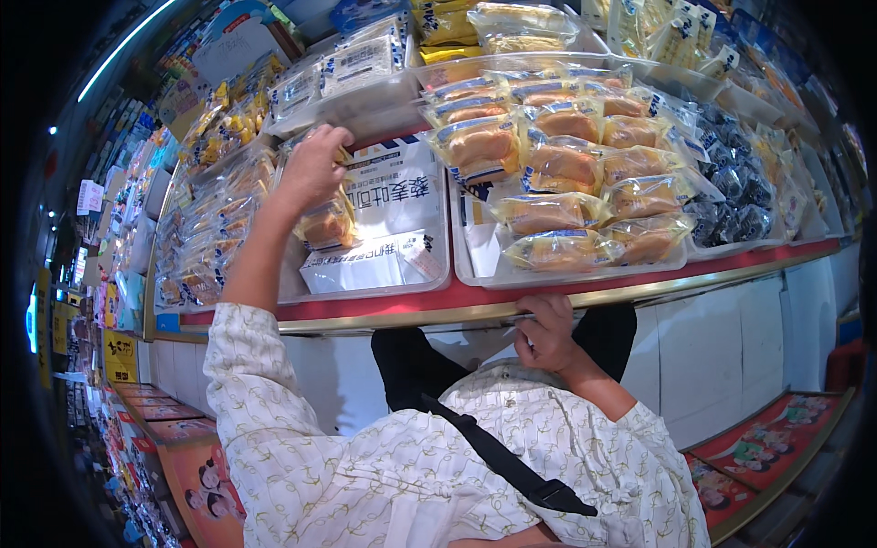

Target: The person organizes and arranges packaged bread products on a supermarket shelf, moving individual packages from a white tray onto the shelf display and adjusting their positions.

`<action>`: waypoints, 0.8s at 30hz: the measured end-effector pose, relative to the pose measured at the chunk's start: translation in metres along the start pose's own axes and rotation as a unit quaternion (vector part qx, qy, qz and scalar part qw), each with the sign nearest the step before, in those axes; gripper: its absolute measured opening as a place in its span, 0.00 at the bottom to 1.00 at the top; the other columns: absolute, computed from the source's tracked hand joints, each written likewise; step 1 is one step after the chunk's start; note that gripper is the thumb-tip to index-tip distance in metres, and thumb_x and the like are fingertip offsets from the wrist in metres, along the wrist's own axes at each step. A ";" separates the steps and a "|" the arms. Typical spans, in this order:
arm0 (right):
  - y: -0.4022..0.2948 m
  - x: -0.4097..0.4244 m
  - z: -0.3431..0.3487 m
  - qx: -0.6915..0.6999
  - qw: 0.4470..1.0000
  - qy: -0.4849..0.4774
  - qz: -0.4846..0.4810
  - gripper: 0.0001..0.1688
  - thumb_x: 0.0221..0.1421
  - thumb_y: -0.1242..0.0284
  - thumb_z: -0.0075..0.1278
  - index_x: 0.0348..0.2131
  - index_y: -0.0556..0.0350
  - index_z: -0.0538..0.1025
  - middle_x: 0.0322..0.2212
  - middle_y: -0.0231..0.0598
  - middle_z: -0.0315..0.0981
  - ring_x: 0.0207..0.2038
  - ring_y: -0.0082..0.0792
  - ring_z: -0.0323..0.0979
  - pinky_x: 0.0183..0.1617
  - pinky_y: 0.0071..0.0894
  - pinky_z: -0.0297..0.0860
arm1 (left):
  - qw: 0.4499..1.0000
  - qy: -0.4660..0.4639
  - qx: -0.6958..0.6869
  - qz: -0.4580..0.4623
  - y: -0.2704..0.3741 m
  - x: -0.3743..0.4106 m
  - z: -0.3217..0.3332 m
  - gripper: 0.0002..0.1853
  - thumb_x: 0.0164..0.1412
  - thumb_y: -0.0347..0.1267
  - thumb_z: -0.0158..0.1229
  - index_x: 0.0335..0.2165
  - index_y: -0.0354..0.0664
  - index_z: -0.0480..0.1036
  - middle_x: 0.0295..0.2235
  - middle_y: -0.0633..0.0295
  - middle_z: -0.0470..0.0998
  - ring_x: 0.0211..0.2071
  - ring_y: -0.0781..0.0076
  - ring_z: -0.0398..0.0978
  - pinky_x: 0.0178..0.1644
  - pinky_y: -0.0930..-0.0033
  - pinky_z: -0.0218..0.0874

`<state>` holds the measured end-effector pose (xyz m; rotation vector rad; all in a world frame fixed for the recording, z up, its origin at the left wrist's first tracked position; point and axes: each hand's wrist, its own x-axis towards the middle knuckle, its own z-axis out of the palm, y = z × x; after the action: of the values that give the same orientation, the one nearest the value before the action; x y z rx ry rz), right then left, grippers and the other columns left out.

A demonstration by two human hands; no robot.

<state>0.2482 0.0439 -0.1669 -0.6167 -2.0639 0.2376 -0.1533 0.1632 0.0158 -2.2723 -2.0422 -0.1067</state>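
Note:
My left hand reaches over the far left part of a clear plastic tray, its fingers curled on a wrapped bread pack that it mostly covers. Just below that hand, a wrapped bread bun lies in the same tray. A white printed carton piece lines the tray, with a folded white flap at its near end. My right hand is at the brass-coloured edge of the display counter, fingers bent, holding no item that I can see. Beyond it, the neighbouring tray holds several rows of wrapped buns.
Wrapped pastries fill a tray at the left. Dark-wrapped items lie to the right. Raised trays with white-wrapped packs stand behind. The metal counter edge runs across in front of me.

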 end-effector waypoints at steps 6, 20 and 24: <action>0.002 -0.003 0.001 -0.006 1.000 -0.005 0.004 0.11 0.30 0.78 0.56 0.23 0.56 0.75 0.39 0.43 0.75 0.38 0.45 0.73 0.41 0.45 0.66 | 0.996 -0.027 -0.021 -0.087 -0.069 -0.008 0.033 0.26 0.50 0.25 0.64 0.50 0.40 0.72 0.48 0.49 0.74 0.54 0.48 0.70 0.57 0.54 0.63; 0.000 0.000 0.002 -0.011 1.000 -0.009 0.005 0.12 0.30 0.79 0.56 0.25 0.56 0.76 0.40 0.43 0.75 0.37 0.45 0.72 0.40 0.44 0.64 | 0.976 -0.046 -0.197 -0.086 -0.097 0.000 0.054 0.21 0.51 0.20 0.61 0.46 0.36 0.74 0.45 0.46 0.76 0.49 0.46 0.74 0.54 0.53 0.65; 0.001 0.000 0.002 -0.011 1.000 -0.012 0.007 0.13 0.30 0.79 0.56 0.25 0.56 0.76 0.39 0.42 0.75 0.37 0.45 0.72 0.41 0.45 0.64 | 0.994 0.032 -0.071 -0.076 -0.073 -0.008 0.036 0.15 0.51 0.24 0.65 0.39 0.35 0.73 0.42 0.46 0.77 0.44 0.46 0.75 0.50 0.54 0.66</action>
<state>0.2471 0.0444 -0.1683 -0.6444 -2.0894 0.2314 -0.2266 0.1669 -0.0200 -2.1551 -2.2375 -0.3404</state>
